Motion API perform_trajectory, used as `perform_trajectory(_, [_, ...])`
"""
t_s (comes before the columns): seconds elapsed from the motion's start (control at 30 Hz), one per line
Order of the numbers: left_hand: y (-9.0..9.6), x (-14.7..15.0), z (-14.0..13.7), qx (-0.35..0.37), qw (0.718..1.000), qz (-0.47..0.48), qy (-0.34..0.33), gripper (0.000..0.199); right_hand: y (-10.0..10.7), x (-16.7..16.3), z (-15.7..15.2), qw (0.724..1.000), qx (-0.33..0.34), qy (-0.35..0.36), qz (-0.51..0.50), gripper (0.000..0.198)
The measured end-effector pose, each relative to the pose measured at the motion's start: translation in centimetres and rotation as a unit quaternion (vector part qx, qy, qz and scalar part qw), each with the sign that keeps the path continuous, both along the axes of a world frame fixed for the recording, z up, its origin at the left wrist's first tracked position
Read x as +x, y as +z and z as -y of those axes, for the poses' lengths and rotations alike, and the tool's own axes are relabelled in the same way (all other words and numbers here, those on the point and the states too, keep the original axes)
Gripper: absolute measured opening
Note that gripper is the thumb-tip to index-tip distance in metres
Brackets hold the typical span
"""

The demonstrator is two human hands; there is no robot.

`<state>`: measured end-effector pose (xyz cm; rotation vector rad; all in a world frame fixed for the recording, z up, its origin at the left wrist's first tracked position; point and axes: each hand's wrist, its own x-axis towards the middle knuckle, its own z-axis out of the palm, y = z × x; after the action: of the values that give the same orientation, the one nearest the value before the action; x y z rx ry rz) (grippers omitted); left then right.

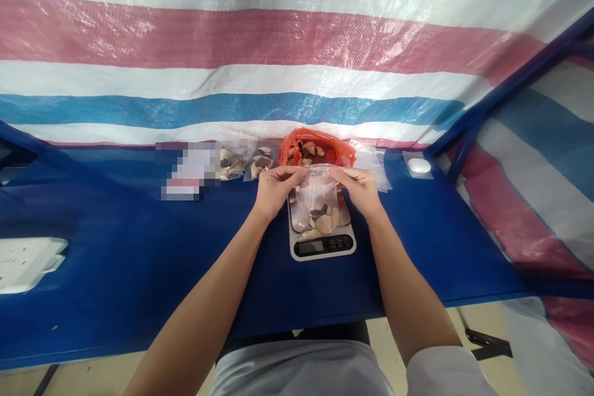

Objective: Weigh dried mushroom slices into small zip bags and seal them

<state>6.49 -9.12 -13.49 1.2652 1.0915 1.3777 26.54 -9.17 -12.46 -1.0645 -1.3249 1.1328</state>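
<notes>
My left hand (275, 189) and my right hand (359, 187) pinch the top edge of a clear plastic bag (316, 192), one at each corner. Pale and dark brown dried slices (325, 221) lie in the bottom of the bag; their exact kind I cannot tell. The bag is over a white kitchen scale (297, 250), and whether it rests on the plate is unclear. The scale's display (310, 247) shows no readable figures. Just behind my hands, an orange plastic bag (341, 147) stands open with more of the slices inside.
Two filled clear bags (232, 164) are left of the orange bag. Flat clear bags (378, 164) lie to its right, near a white oval object (419, 165). A white power strip (28, 263) sits at the left of the blue table (153, 260). Striped sheeting (260, 37) hangs behind.
</notes>
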Motion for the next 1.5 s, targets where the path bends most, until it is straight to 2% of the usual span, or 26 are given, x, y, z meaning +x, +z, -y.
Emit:
perform_trajectory(0.27, [-0.3, 0.0, -0.1, 0.033, 0.999, -0.021, 0.009, 0.028, -0.3, -0.3, -0.2, 0.998, 0.044, -0.038, 0.033, 0.022])
perform_trajectory(0.63, [-0.2, 0.5, 0.0, 0.029, 0.999, -0.025, 0.012, 0.034, 0.2, -0.7, 0.2, 0.999, 0.018, -0.022, 0.024, 0.029])
perform_trajectory(0.83, [-0.3, 0.4, -0.1, 0.042, 0.998, -0.047, 0.016, 0.032, 0.1, -0.7, 0.0, 0.999, 0.031, -0.022, 0.025, 0.032])
perform_trajectory(1.0, [-0.2, 0.0, -0.1, 0.012, 0.999, -0.034, 0.006, 0.032, -0.1, -0.5, -0.2, 0.999, 0.029, -0.041, 0.013, 0.027])
perform_trajectory(1.27, [0.5, -0.4, -0.1, 0.01, 1.0, 0.009, -0.008, 0.03, 0.0, -0.4, -0.4, 0.999, -0.01, -0.021, -0.034, 0.032])
perform_trajectory(1.4, [1.3, -0.5, 0.2, -0.016, 0.999, 0.031, -0.034, 0.032, 0.1, -0.6, -0.4, 0.999, -0.01, -0.013, -0.042, 0.036])
perform_trajectory(1.5, [2.1, -0.9, 0.3, -0.013, 0.999, 0.033, -0.023, 0.031, 0.3, -0.7, -0.2, 0.999, -0.031, 0.017, -0.038, 0.038])
